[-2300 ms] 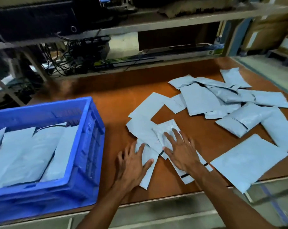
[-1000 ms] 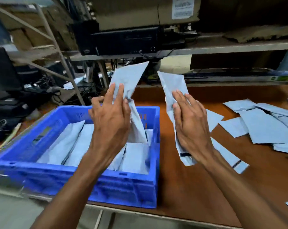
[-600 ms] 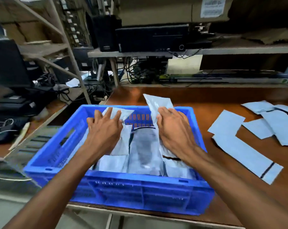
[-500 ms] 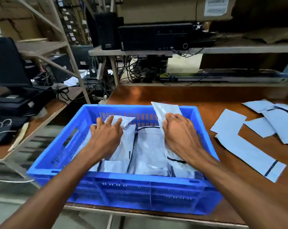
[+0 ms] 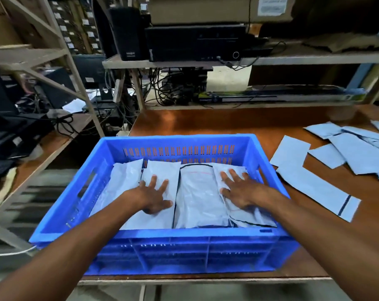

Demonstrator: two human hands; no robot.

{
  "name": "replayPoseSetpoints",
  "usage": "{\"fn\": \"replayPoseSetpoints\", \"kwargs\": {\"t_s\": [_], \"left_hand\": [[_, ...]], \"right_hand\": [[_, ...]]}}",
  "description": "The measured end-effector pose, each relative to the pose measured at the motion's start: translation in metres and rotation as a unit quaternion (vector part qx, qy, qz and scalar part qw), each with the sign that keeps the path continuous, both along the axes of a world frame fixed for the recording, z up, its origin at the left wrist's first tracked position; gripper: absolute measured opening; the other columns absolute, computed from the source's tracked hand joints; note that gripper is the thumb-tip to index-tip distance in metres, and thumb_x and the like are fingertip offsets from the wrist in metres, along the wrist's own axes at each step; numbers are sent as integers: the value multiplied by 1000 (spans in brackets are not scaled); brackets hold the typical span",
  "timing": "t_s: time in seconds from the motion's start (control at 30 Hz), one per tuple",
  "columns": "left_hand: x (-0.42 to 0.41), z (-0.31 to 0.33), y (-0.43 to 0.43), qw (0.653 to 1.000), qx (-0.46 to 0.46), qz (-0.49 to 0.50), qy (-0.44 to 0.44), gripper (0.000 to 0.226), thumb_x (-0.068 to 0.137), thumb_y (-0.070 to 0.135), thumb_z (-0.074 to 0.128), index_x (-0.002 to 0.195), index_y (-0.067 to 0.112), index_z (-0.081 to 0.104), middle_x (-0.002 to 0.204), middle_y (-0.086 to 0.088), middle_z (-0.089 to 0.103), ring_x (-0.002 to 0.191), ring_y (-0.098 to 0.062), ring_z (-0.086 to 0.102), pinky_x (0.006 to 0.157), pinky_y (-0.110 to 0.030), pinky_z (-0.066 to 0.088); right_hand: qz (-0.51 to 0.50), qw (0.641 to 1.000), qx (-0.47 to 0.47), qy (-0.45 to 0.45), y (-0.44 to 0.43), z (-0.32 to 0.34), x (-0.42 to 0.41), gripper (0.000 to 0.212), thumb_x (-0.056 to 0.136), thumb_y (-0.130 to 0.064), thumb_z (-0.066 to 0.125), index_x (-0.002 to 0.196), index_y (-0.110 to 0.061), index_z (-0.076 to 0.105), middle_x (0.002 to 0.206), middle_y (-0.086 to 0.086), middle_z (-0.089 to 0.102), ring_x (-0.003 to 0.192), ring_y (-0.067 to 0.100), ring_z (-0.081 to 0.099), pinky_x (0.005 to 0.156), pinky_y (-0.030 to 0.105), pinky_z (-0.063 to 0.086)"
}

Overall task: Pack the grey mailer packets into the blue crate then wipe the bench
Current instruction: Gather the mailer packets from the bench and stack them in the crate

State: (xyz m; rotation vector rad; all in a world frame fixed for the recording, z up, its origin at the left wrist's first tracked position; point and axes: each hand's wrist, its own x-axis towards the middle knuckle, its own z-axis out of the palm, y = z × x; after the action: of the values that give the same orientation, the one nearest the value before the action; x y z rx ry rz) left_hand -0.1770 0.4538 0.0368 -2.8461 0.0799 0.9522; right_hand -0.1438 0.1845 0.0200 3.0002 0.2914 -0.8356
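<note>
The blue crate (image 5: 167, 237) stands on the brown bench (image 5: 238, 122) right in front of me. Several grey mailer packets (image 5: 197, 198) lie flat inside it, side by side. My left hand (image 5: 152, 195) rests flat, fingers spread, on a packet left of the middle. My right hand (image 5: 238, 191) lies flat with spread fingers on a packet near the crate's right wall. Neither hand grips anything. More grey packets (image 5: 356, 157) lie loose on the bench to the right, one long one (image 5: 319, 192) close to the crate.
A metal shelf (image 5: 314, 59) at the back carries a black computer case (image 5: 195, 43), a speaker and cables. A side desk (image 5: 43, 146) with dark equipment stands to the left. The bench's front edge runs just below the crate.
Both hands lifted packets from the bench, carried them left over the crate and laid them inside. The packets that stood tilted half a second ago now lie flat under open palms.
</note>
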Motion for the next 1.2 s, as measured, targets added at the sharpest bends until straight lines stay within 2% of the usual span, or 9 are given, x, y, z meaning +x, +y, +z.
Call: {"fn": "replayPoseSetpoints", "kwargs": {"t_s": [0.1, 0.2, 0.33, 0.43, 0.6, 0.73, 0.9, 1.1, 1.2], "left_hand": [[5, 6, -1, 999, 12, -10, -28, 76, 99, 63, 21, 155, 27, -16, 163, -12, -15, 148, -43, -13, 120, -55, 5], [16, 24, -9, 991, -10, 0, -136, 71, 99, 61, 27, 157, 28, 3, 165, -8, -1, 149, -40, -7, 117, -56, 17], [16, 67, -68, 916, -169, -42, -361, 57, 97, 51, 46, 147, 27, 35, 154, -7, 32, 139, -34, 26, 108, -56, 34], [13, 81, -138, 869, -270, -96, -403, 50, 96, 47, 50, 141, 26, 43, 145, -4, 42, 132, -32, 34, 104, -52, 38], [3, 64, -284, 856, -332, -144, -368, 51, 95, 45, 50, 140, 24, 44, 142, -4, 47, 129, -32, 40, 104, -49, 38], [-12, 18, -398, 897, -295, -149, -292, 51, 96, 39, 46, 143, 18, 41, 143, -9, 45, 131, -34, 39, 107, -48, 33], [8, -51, -459, 931, -277, -92, -218, 53, 97, 35, 43, 146, 18, 35, 149, -9, 39, 136, -33, 34, 108, -49, 32], [56, -105, -457, 943, -240, 14, -229, 59, 100, 58, 20, 155, 35, 16, 165, 8, 8, 151, -27, 3, 119, -55, 9], [61, -129, -438, 954, -205, -15, -218, 72, 90, 77, 5, 154, 44, 10, 161, 17, -2, 152, -24, -2, 119, -61, 1]], "right_hand": [[9, 1000, 3, -11, 0, -1, 5, 64, 101, -56, 16, 155, -33, -9, 162, -4, -20, 149, 36, -12, 120, 56, 3], [29, 992, 36, -116, -4, 23, 1, 59, 103, -49, 24, 155, -22, 18, 165, 6, 4, 150, 34, 9, 119, 51, 16], [33, 920, 205, -333, -43, 78, -4, 38, 95, -28, 48, 128, -14, 58, 142, 11, 52, 130, 31, 47, 105, 45, 41], [-20, 871, 261, -415, -100, 104, -6, 36, 89, -27, 49, 120, -17, 65, 127, 3, 64, 116, 24, 59, 100, 38, 47], [-168, 880, 220, -386, -219, 64, -13, 25, 94, -23, 55, 116, -22, 67, 118, 9, 68, 100, 29, 65, 88, 35, 51], [-189, 933, 133, -275, -307, 1, -29, 31, 97, -27, 50, 121, -11, 64, 118, 19, 66, 107, 36, 61, 86, 35, 44], [-65, 983, 12, -173, -360, -79, -33, 74, 93, -59, 2, 147, -22, 36, 149, 9, 44, 132, 31, 47, 107, 43, 38], [64, 975, 99, -187, -337, -78, -56, 41, 95, -41, 31, 132, -37, 48, 137, -5, 54, 121, 25, 53, 95, 43, 49], [-30, 969, 169, -179, -352, -54, -17, 31, 86, -25, 46, 110, -27, 66, 107, 3, 70, 92, 27, 66, 75, 36, 57]]}}
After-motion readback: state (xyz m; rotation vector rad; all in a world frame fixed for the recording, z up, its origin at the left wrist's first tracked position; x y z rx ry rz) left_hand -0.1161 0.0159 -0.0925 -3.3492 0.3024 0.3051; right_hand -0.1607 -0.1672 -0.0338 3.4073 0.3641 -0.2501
